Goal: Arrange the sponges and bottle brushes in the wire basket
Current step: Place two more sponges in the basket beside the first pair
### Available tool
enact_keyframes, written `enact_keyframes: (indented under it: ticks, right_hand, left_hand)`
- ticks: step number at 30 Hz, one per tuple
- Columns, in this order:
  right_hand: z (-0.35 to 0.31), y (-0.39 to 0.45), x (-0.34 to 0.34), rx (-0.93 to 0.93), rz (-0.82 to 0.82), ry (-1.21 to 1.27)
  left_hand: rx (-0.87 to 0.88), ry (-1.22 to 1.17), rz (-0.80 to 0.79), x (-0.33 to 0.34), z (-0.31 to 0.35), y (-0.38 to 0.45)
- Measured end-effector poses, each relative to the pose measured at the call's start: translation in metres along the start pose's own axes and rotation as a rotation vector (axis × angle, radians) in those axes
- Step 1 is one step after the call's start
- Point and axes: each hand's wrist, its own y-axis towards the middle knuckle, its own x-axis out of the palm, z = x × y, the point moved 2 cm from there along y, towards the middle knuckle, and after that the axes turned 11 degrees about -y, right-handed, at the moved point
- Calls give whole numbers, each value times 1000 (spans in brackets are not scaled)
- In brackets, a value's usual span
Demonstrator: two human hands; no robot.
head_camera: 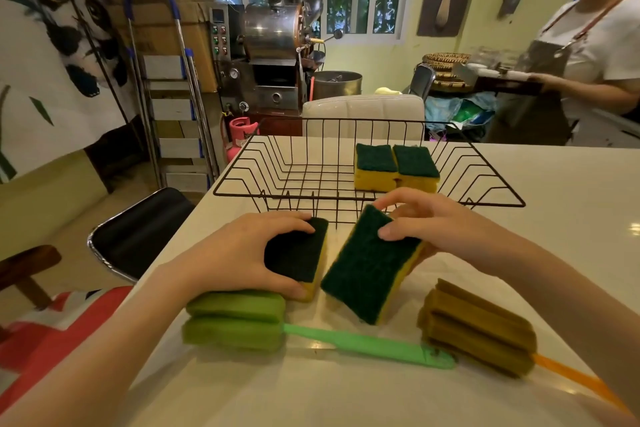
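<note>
A black wire basket [277, 196] stands on the white table, with two yellow sponges with green scrub tops [396, 166] side by side in its right part. In front of it, my left hand [242, 253] grips a yellow-and-green sponge [298, 255] lying on the table. My right hand [429, 225] holds a second such sponge [370, 267], tilted up off the surface. Close to me lie a green bottle brush [242, 322] with a green handle and a brown bottle brush [478, 326] with an orange handle.
The white table [571, 218] ends at its left edge near a black chair [138, 232]. A white chair back [363, 114] stands behind the basket. A person in an apron [571, 73] works at the far right. A stepladder and a metal machine are at the back.
</note>
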Motion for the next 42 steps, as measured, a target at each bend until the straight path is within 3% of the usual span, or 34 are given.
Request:
enact_keyframes:
  ticks: [10, 21, 27, 36, 42]
  right_hand:
    - [9, 5, 7, -97, 211, -522]
    - [-9, -9, 17, -96, 188, -678]
    - [-20, -18, 35, -75, 102, -959]
    - [-17, -11, 37, -66, 68, -939]
    - [-27, -14, 19, -153, 32, -777]
  left_hand:
    - [10, -52, 1, 2, 1, 0]
    - [11, -97, -31, 4, 0, 0]
    - [-19, -193, -98, -1, -6, 0]
    - [-58, -171, -134, -9, 3, 12]
    - [-29, -136, -143, -20, 12, 18]
